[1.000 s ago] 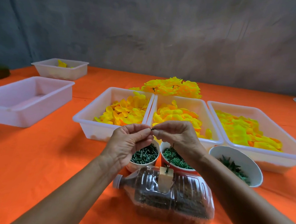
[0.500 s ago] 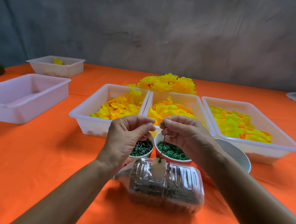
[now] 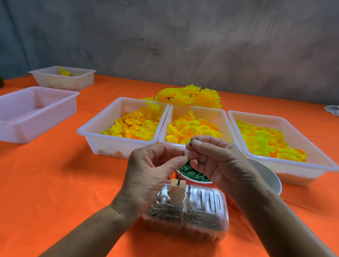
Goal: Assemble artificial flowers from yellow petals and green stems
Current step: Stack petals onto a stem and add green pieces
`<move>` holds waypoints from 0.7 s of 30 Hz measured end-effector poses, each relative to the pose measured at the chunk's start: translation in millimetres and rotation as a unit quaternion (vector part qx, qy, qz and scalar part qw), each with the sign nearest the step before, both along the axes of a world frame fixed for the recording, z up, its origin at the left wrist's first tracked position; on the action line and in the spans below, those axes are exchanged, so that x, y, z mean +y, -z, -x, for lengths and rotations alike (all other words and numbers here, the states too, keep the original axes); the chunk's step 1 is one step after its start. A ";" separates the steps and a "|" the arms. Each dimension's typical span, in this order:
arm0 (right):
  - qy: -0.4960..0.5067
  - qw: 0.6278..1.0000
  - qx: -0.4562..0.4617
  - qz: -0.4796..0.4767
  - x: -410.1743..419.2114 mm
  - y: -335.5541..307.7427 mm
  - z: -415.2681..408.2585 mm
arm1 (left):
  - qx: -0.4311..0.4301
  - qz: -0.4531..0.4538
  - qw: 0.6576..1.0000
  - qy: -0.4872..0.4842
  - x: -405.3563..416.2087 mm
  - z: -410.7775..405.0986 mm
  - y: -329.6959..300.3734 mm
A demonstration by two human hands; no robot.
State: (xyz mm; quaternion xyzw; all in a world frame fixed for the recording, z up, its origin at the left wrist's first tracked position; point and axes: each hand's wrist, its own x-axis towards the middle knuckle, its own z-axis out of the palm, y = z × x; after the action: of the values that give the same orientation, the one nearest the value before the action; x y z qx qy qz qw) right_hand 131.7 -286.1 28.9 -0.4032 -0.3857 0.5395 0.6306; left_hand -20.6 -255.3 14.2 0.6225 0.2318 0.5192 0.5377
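Both hands are up together right over the plastic bottle (image 3: 186,209), which is lying on its side on the orange tablecloth (image 3: 44,180) with something dark inside. The left hand (image 3: 152,172) has thumb and forefinger pinched on a thin dark pin (image 3: 181,168) that stands upright out of a little pale block (image 3: 177,193) on top of the bottle. The right hand (image 3: 216,162) sits just beside it, fingertips nearly touching the left's, fingers curled and pinching a small green piece (image 3: 193,140), too tiny to say much more about it.

Just behind the bottle, half hidden by the hands, there's a bowl of green rings (image 3: 193,175), and off to the bottle's right a white bowl (image 3: 268,177) whose contents are hidden. Further back from the bottle are three white trays in a row, all with yellow petals: left tray (image 3: 97,136), middle tray (image 3: 218,115), right tray (image 3: 320,156). Behind those is a heap of finished yellow flowers (image 3: 192,96). Way off to the bottle's left sits an empty-looking tray (image 3: 27,128), and behind that a smaller tray (image 3: 65,80) with a bit of yellow in it
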 end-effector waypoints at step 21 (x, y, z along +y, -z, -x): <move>-0.013 0.998 -0.064 -0.004 -6.9 -3.3 12.5 | -0.037 0.041 0.998 0.017 -2.9 -1.4 -0.5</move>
State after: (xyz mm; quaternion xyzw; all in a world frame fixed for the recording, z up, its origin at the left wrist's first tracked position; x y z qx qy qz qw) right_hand 119.1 -293.0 32.2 -0.4295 -0.4326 0.5188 0.5993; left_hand -19.2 -258.1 14.7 0.5839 0.2219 0.5229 0.5800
